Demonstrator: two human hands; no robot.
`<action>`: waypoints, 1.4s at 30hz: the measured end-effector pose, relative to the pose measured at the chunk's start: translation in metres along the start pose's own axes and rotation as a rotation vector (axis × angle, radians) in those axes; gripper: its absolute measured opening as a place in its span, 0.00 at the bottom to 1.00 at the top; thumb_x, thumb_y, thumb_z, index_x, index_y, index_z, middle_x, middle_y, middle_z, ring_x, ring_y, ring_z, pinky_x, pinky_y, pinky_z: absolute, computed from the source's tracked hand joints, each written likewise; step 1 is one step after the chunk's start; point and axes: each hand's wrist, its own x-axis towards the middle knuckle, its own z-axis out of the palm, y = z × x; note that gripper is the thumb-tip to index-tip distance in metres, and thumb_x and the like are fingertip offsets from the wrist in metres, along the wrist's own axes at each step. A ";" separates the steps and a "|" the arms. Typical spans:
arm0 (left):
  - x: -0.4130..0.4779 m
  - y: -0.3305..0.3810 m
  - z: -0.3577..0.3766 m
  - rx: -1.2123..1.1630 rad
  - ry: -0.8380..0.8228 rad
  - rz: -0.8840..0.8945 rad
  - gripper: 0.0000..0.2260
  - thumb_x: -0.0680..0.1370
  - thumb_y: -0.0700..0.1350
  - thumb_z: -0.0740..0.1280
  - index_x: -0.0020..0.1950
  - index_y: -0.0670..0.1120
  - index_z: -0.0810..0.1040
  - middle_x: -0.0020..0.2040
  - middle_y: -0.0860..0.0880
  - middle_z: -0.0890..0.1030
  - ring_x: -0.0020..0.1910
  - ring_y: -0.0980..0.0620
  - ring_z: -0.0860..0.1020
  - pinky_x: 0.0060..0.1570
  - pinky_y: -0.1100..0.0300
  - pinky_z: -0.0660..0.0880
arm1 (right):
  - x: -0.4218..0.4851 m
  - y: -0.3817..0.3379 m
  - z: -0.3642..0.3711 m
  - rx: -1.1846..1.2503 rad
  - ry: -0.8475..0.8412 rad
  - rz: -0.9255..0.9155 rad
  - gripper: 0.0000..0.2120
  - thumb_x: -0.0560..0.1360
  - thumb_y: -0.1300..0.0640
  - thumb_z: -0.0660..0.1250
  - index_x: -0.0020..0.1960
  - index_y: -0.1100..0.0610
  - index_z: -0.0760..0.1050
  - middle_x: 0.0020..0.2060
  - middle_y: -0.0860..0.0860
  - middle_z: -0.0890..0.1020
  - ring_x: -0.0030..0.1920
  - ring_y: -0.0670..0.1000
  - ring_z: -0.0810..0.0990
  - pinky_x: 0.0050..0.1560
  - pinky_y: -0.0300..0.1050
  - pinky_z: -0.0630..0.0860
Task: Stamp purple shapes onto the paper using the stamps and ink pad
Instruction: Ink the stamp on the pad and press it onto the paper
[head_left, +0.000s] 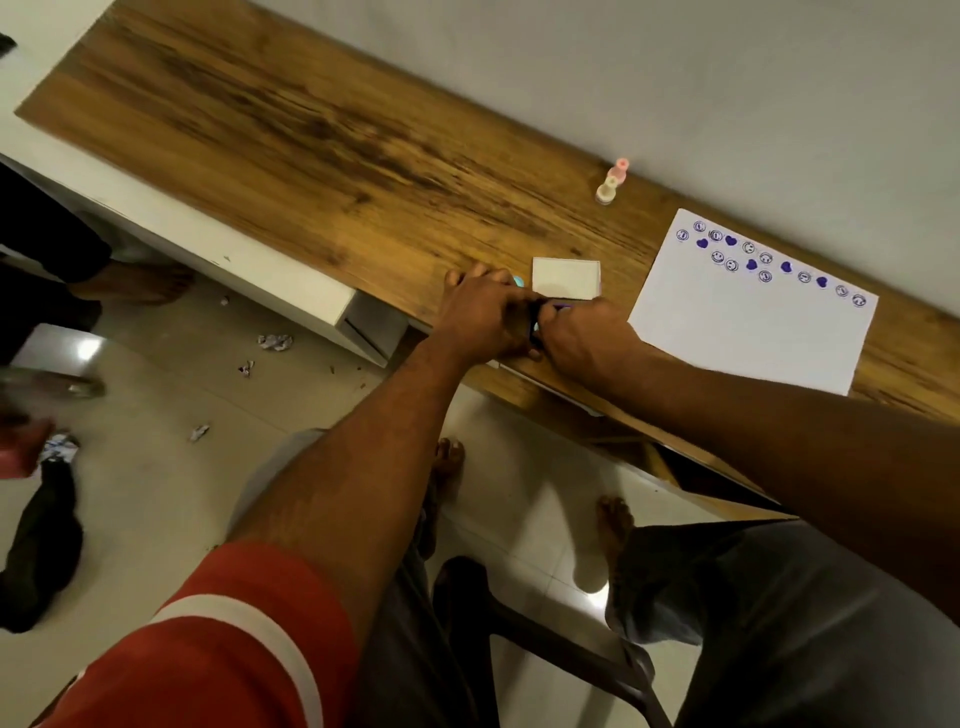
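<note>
The white paper (753, 312) lies on the table (311, 156), its far edge dotted with purple hearts and smiley rings. Both hands, left hand (480, 317) and right hand (584, 338), meet over a small dark object (535, 325); neither grip can be judged.

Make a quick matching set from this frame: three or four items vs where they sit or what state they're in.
Items:
1. paper
2. pink and cream stamps
3. white lid
4. left hand

Places or states:
A. standing near the wall, untouched
B. meeting the right hand at the desk edge
C. lying on the right, purple hearts and smileys along its far edge
D. just beyond the hands

Pairs: 1-C, 2-A, 3-D, 4-B
</note>
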 end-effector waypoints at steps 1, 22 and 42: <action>0.000 0.001 -0.001 -0.002 -0.002 -0.001 0.35 0.65 0.69 0.78 0.71 0.64 0.78 0.64 0.52 0.79 0.66 0.45 0.70 0.59 0.45 0.61 | -0.002 -0.003 0.001 -0.015 0.011 0.008 0.27 0.81 0.53 0.69 0.76 0.59 0.65 0.67 0.60 0.78 0.63 0.61 0.81 0.64 0.57 0.78; 0.053 0.104 0.000 0.111 0.040 0.233 0.39 0.72 0.76 0.66 0.78 0.58 0.70 0.69 0.52 0.79 0.69 0.46 0.72 0.68 0.43 0.63 | -0.097 0.167 0.105 0.512 0.379 0.610 0.26 0.86 0.40 0.48 0.60 0.60 0.73 0.42 0.62 0.83 0.41 0.65 0.82 0.36 0.49 0.67; 0.100 0.213 0.082 0.140 -0.041 0.281 0.40 0.76 0.76 0.58 0.83 0.58 0.62 0.69 0.46 0.73 0.68 0.43 0.71 0.68 0.44 0.68 | -0.075 0.248 0.160 0.519 0.223 0.695 0.25 0.87 0.43 0.49 0.66 0.61 0.73 0.52 0.62 0.84 0.52 0.65 0.82 0.42 0.50 0.70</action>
